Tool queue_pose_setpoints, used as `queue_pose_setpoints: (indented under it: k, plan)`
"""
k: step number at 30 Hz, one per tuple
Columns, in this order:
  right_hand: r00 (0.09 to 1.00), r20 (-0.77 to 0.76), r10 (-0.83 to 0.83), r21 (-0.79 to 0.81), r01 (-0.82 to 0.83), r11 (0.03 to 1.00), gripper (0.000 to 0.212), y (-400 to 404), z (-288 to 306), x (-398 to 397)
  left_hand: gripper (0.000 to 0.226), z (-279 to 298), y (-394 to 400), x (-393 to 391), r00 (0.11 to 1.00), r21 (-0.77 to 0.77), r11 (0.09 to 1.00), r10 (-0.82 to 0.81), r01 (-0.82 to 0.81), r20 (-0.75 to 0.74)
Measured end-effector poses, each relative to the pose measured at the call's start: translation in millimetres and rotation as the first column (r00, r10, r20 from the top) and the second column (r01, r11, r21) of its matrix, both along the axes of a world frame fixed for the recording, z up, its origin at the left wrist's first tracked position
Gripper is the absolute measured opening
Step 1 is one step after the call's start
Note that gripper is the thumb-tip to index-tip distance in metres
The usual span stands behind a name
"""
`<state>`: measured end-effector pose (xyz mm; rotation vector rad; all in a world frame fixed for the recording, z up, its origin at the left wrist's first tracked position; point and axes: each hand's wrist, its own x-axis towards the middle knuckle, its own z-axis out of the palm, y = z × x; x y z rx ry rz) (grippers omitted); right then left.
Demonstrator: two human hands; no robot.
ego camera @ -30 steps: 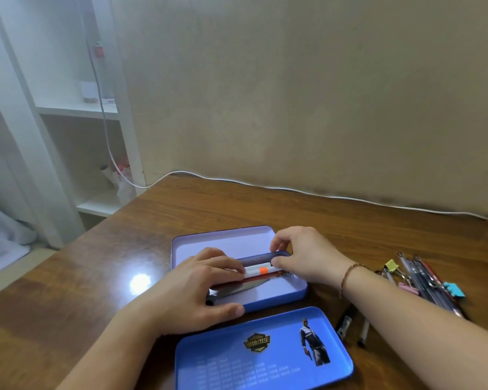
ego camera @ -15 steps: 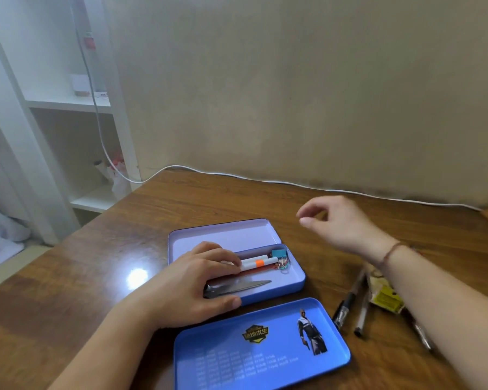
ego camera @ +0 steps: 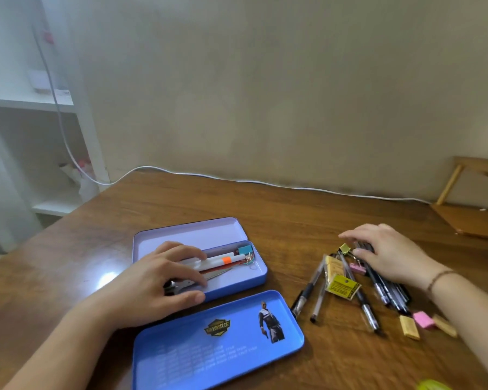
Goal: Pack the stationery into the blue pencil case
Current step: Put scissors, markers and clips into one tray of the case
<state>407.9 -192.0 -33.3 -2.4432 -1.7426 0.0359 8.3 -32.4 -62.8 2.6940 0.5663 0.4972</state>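
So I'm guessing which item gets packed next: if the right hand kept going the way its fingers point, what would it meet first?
Probably the gold binder clip: the right hand points left over the loose pile, fingertips just above it. Height is unclear; it may already touch the black pens beneath.

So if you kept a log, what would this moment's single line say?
left hand: resting on items in pencil case | right hand: over pen pile, grip unclear | lid: off, on table
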Motion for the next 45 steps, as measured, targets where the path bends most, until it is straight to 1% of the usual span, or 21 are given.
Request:
queue_pose_setpoints:
  k: [2, 4, 7, 10, 13, 15, 18, 21, 24, 26, 28, 31, 37, 41, 43, 45]
  plan:
    - [1.0, -0.016, 0.012, -0.006, -0.012, 1.0, 0.026, 2, -5, 1, 0.036, 1, 0, 0, 1.0, -0.009, 1.0, 0.008, -0.008, -0.007]
    - [1.0, 0.004, -0.012, 0.045, 0.012, 0.999, 0.014, 4, -8, 3, 0.036, 2, -1, 1, 1.0, -0.016, 1.0, 0.009, -0.01, -0.01]
    - [0.998, -0.018, -0.066, 0.07, 0.067, 0.995, 0.02, 5, -8, 7, 0.033, 3, -1, 0, 1.0, -0.019, 1.0, -0.001, 0.001, -0.012]
    - [0.997, -0.065, -0.044, 0.08, 0.049, 0.996, 0.026, 5, -6, 8, 0.031, 3, -2, -1, 1.0, -0.025, 1.0, -0.013, 0.012, -0.026]
    - [0.992, -0.125, 0.013, 0.186, 0.01, 0.983, 0.022, 3, 1, 9, 0.033, 3, -1, -1, 0.999, -0.031, 1.0, -0.008, 0.007, -0.032]
    - [0.991, -0.125, 0.04, 0.273, -0.004, 0.962, 0.027, 3, 7, 10, 0.034, 3, -1, -1, 0.999, -0.031, 1.0, -0.003, 0.001, -0.039]
    - [0.987, -0.129, 0.094, 0.38, -0.038, 0.924, 0.027, 4, 25, -8, 0.036, 3, 0, -1, 0.999, -0.025, 1.0, 0.004, -0.005, -0.045]
    - [0.946, -0.189, 0.265, 0.404, -0.171, 0.899, 0.03, 7, 43, -59, 0.037, 2, 1, -1, 0.999, -0.028, 1.0, 0.004, -0.006, -0.045]
    - [0.865, -0.209, 0.457, 0.366, -0.364, 0.857, 0.035, 15, 42, -115, 0.039, 1, 2, -1, 0.999, -0.034, 0.999, 0.005, -0.006, -0.044]
    - [0.836, -0.195, 0.512, 0.295, -0.448, 0.844, 0.03, 24, 30, -140, 0.039, 1, 2, -1, 0.999, -0.035, 0.999, 0.004, -0.005, -0.042]
    - [0.819, -0.194, 0.54, 0.247, -0.492, 0.835, 0.027, 33, 17, -153, 0.038, 1, 2, -1, 0.999, -0.034, 0.999, 0.002, -0.004, -0.043]
    - [0.819, -0.196, 0.539, 0.196, -0.506, 0.84, 0.028, 39, 6, -157, 0.038, 2, 2, -1, 0.999, -0.033, 0.999, 0.004, -0.006, -0.042]
    - [0.845, -0.13, 0.518, 0.143, -0.501, 0.853, 0.026, 42, 9, -157, 0.039, 2, 2, -1, 0.999, -0.032, 0.999, 0.007, -0.009, -0.051]
    - [0.857, -0.126, 0.5, 0.138, -0.484, 0.864, 0.026, 46, 9, -155, 0.039, 2, 1, -1, 0.999, -0.033, 0.999, 0.007, -0.009, -0.049]
    - [0.849, -0.124, 0.514, 0.118, -0.502, 0.857, 0.025, 46, 10, -152, 0.039, 2, 1, -1, 0.999, -0.032, 0.999, 0.007, -0.008, -0.05]
    - [0.833, -0.081, 0.547, 0.085, -0.541, 0.837, 0.023, 45, 10, -151, 0.039, 2, 2, -1, 0.999, -0.032, 0.999, 0.006, -0.008, -0.052]
